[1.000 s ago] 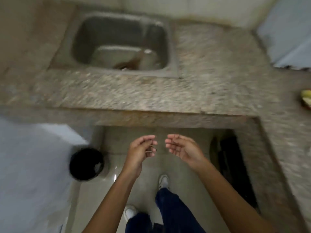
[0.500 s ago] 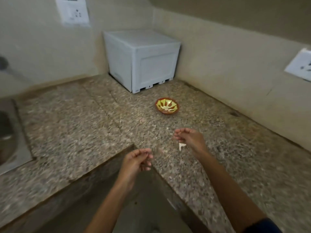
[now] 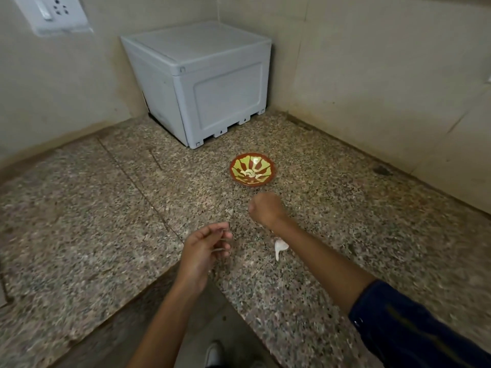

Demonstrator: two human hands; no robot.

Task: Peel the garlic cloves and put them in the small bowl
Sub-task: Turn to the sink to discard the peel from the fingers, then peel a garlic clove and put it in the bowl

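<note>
While the view looks into the corner:
Bowl: small bowl [image 3: 252, 170] on the bench [image 3: 106, 208], near the white box [image 3: 202, 83].
Garlic: garlic piece [image 3: 279, 247] beside right forearm.
Right grip: right hand [image 3: 266, 208] curled, contents hidden.
Left grip: left hand [image 3: 206, 248] loosely curled over the bench's inner edge.

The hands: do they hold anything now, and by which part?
Left hand: fingers loosely curled, nothing visible in it. Right hand: fingers hidden, cannot be told. A white garlic piece shows beneath its wrist; any contact is unclear.
</note>
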